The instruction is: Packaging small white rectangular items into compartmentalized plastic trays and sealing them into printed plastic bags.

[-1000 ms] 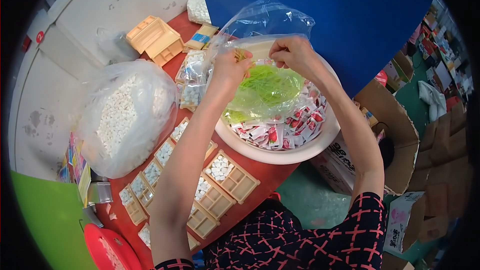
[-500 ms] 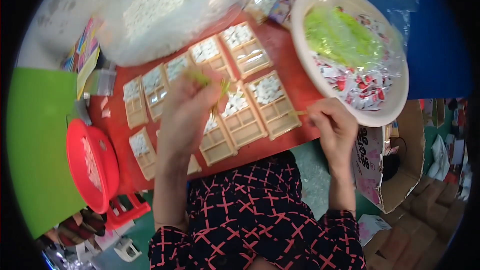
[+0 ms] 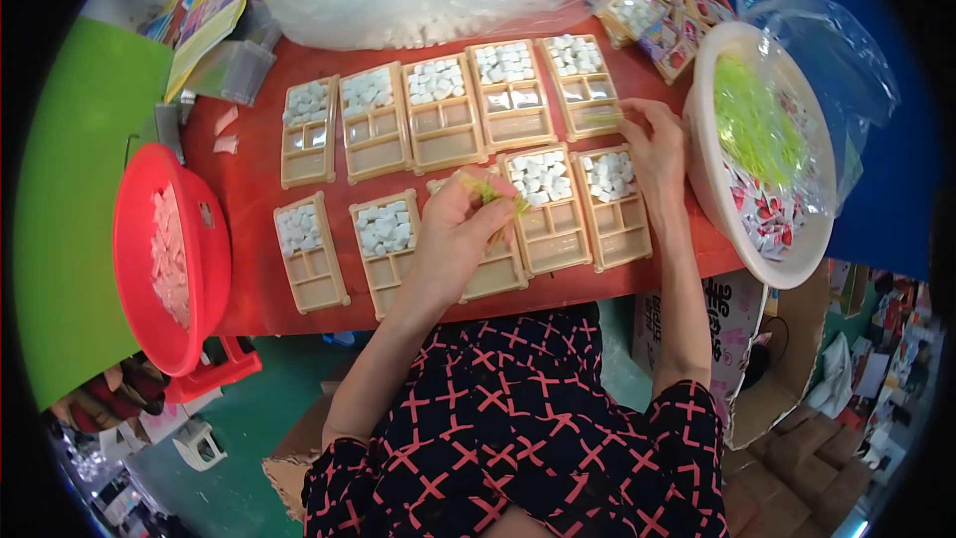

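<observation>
My left hand [image 3: 460, 234] is closed round a bunch of thin yellow-green sticks [image 3: 495, 193], held above the near row of trays. It hides part of a tray there. My right hand [image 3: 657, 149] is at the right end of the far row, its fingertips at one end of a yellow-green stick [image 3: 600, 121] in the lower compartment of the beige divided tray [image 3: 570, 133]. Small white pieces [image 3: 575, 55] fill that tray's top compartment. The near right tray [image 3: 622, 246] also has white pieces in its top compartment; its lower compartments show beige.
A large clear bag of white pieces [image 3: 428, 5] lies at the back. To the right, a pale basin [image 3: 704, 130] holds yellow-green sticks and printed packets. A red basin [image 3: 214, 269] with pink pieces sits left. Packed sets [image 3: 647, 15] lie behind; an open carton [image 3: 742, 339] stands below right.
My view has shifted, so the trays appear differently placed. My right hand has gone from the near right tray's edge to the far right tray. The left still holds its bunch, over the near row.
</observation>
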{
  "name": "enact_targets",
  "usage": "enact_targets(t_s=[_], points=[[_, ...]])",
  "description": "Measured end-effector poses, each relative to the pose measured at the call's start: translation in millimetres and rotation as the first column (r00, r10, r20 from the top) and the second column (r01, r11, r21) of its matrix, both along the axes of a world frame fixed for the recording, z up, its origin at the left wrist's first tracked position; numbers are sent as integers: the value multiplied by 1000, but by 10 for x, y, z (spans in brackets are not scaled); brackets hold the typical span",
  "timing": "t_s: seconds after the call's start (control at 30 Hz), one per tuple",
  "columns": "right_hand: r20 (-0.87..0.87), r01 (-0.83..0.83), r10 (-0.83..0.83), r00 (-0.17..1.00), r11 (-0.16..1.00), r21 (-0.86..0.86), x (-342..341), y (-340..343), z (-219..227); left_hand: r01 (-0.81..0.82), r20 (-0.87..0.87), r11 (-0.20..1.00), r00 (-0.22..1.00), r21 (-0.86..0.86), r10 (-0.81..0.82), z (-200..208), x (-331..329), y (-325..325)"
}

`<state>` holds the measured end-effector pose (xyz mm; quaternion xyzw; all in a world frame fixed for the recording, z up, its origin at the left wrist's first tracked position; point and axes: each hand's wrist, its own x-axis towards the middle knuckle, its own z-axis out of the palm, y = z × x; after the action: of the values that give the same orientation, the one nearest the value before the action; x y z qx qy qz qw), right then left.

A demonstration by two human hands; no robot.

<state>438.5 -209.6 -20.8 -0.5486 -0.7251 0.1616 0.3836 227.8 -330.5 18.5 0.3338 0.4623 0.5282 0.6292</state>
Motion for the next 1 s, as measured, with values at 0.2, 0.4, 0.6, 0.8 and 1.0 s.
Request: enact_targets(t_s=[0.2, 0.4, 0.6, 0.8, 1.0], points=[[-291, -320, 224, 930, 884, -341, -458, -593, 509, -61, 56, 998, 997, -6, 61, -130, -8, 145], [17, -355, 386, 922, 863, -359, -622, -575, 540, -117, 13, 992, 993, 43, 116, -198, -67, 160], [157, -257, 267, 951, 963, -85, -588, -90, 271, -99, 14, 992, 995, -84, 100, -224, -340, 114], [202, -320, 337, 920, 940, -116, -707, -22, 249, -17, 78, 997, 997, -78, 23, -268, -346, 85], [-356, -656, 554, 752, 683, -322, -1134, -363, 504, 161, -270, 984, 947, -73, -175, -243, -341, 133]])
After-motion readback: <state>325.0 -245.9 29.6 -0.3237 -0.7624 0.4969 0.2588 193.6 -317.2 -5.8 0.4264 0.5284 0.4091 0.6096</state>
